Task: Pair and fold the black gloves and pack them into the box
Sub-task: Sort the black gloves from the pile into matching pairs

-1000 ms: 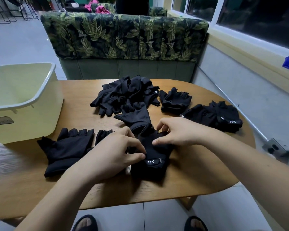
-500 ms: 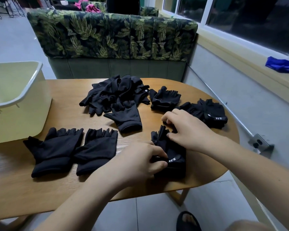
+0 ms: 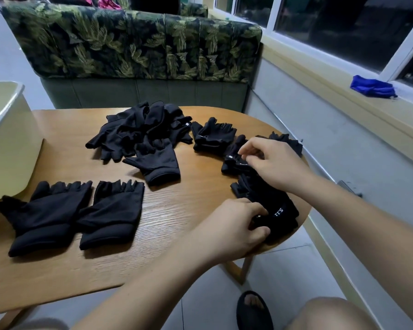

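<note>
Left hand: fingers curled, pinching the cuff end of the folded pair at the table's near right edge.
Right hand: above the folded pair, fingertips pinched at another pair just beyond it; whether it grips the cloth, I cannot tell.
Folded pair: flat on the table, white print on the cuff facing up.
Two gloves: laid side by side at near left, cuffs toward the person.
Single glove: mid-table, touching the heap behind it.
Third pair: right of the heap.
Box: pale yellow, far left on the table, well apart from both hands.
</note>
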A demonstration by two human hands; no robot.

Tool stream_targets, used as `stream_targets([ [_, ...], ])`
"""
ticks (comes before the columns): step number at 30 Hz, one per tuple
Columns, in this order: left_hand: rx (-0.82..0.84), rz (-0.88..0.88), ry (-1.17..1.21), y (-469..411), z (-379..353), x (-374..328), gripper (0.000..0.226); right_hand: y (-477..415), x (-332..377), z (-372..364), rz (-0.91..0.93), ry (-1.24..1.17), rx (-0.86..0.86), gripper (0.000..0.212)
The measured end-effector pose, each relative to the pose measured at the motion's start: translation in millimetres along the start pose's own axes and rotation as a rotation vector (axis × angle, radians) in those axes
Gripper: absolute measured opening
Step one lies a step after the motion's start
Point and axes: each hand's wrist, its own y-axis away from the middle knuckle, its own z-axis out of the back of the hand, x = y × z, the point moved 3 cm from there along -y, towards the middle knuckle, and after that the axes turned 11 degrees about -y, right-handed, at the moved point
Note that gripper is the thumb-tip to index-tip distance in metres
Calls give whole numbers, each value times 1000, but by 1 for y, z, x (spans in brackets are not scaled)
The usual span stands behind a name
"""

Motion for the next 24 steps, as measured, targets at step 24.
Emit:
stream_targets([
  [24,-202,279,-135,90,95,110,28,-24,90,-124,171,45,240,26],
])
